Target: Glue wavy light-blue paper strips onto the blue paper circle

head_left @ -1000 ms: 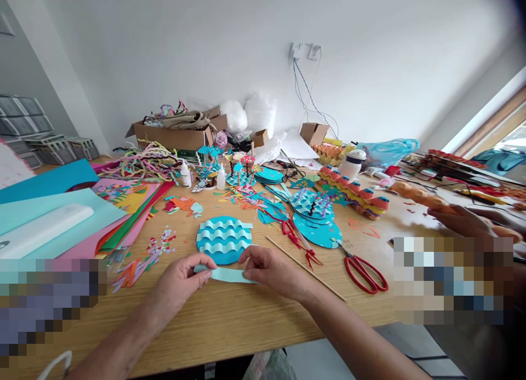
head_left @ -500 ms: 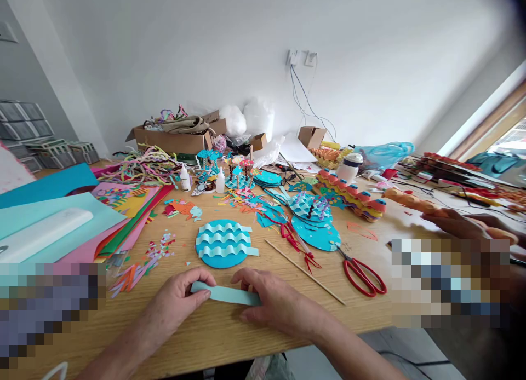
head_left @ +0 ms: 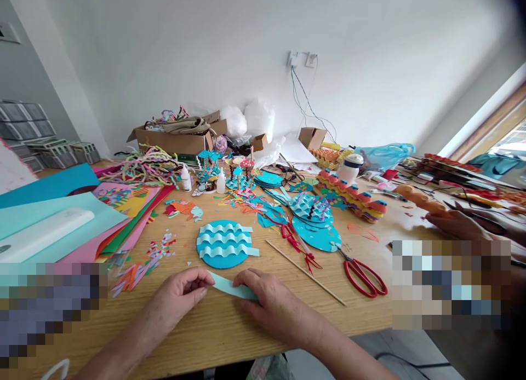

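My right hand (head_left: 273, 303) grips a light turquoise paper strip (head_left: 226, 284) by its right end, low over the table's front. My left hand (head_left: 181, 295) has its fingers curled at the strip's left end, which its fingertips partly hide. Just beyond the hands lies a blue paper disc (head_left: 222, 261) bearing several wavy strips in the same light turquoise; some ends stick out past its right edge.
A wooden stick (head_left: 306, 273) and red-handled scissors (head_left: 365, 278) lie to the right. Coloured paper sheets (head_left: 110, 221) are stacked at left, near paper scraps (head_left: 160, 248). Glue bottles (head_left: 186, 178) stand behind. A co-worker's hand (head_left: 456, 224) holds scissors at far right.
The left fingers have shifted along to the strip's end, and less of it shows on that side. The right hand wraps further over the strip. Scissors now show in the co-worker's hand.
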Tool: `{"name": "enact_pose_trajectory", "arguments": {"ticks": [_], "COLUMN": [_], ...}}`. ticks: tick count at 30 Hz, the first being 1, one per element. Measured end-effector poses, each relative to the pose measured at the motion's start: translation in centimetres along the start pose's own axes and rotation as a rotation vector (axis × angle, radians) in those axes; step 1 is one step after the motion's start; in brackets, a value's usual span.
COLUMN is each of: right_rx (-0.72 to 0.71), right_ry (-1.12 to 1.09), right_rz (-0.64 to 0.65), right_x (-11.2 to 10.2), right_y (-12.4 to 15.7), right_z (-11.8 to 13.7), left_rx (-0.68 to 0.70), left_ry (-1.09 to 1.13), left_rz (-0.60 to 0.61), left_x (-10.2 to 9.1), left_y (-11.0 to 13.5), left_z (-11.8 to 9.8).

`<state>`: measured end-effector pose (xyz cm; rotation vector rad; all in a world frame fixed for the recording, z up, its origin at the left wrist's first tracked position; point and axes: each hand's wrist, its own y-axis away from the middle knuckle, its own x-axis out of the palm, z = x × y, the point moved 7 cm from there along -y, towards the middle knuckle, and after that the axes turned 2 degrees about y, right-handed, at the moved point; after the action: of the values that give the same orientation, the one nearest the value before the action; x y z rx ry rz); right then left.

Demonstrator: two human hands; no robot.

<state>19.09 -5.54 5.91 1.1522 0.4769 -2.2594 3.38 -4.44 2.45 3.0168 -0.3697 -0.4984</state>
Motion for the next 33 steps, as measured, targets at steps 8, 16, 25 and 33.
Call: {"name": "enact_pose_trajectory", "arguments": {"ticks": [8, 16, 25, 33], "right_rx": [-0.035, 0.049, -0.134, -0.258], "right_ry": [-0.04, -0.128, 0.209, 0.542], "right_rz": [0.056, 0.018, -0.145, -0.39], "right_x": [-0.8, -1.6, -1.5, -2.1], "right_y": [-0.1, -1.3, -2.1, -2.2], "right_z": [0.1, -1.2, -1.5, -0.4], "left_rx": [0.07, -0.03, 0.046, 0.268], "left_ry": [-0.044, -0.049, -0.256, -0.833], "left_rz": [-0.053, -0.023, -0.099, -0.164], "left_x": [-0.9, -0.8, -1.8, -0.9], "left_y": [0.3, -0.7, -1.9, -0.8], "left_z": [-0.2, -0.2, -0.7, -3.3]}}
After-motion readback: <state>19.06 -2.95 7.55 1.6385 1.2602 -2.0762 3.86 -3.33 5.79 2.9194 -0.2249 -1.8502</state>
